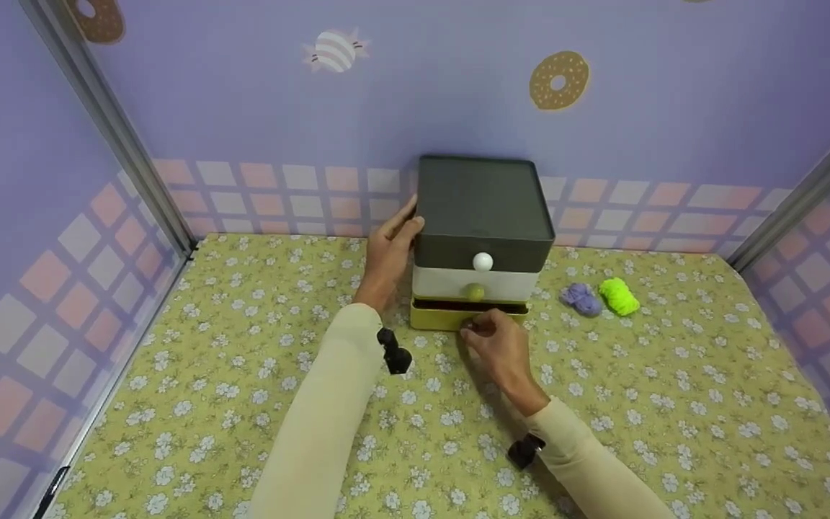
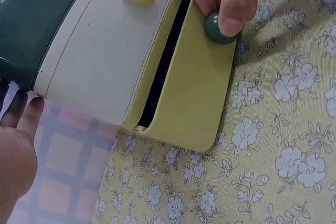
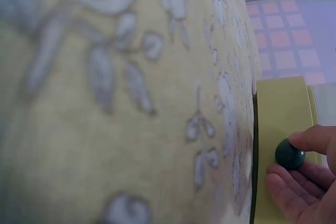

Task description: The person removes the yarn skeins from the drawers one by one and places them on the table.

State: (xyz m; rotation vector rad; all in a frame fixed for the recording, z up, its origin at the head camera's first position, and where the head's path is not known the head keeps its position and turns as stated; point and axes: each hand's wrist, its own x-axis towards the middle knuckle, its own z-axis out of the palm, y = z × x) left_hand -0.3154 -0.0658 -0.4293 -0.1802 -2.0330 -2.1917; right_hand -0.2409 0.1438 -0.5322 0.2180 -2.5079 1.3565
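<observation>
A small three-tier drawer box [image 1: 483, 198] stands against the back wall, its top tier dark green, the middle white, the lowest yellow. The yellow bottom drawer [image 2: 194, 82] sits a little way out, with a dark gap behind its front. My right hand [image 1: 503, 349] pinches the dark green round knob [image 2: 219, 28] of that drawer between thumb and fingers, as the right wrist view also shows [image 3: 290, 153]. My left hand [image 1: 388, 252] rests on the box's left side, fingertips at the dark green and white tiers. A white knob [image 1: 483, 262] and a yellow-green knob [image 1: 475, 291] mark the upper drawers.
To the right of the box lie a purple yarn bundle [image 1: 581, 299] and a neon yellow-green yarn bundle [image 1: 619, 296]. A floral cloth [image 1: 242, 404] covers the table. Patterned purple panels [image 1: 444, 86] rise behind it and at both sides.
</observation>
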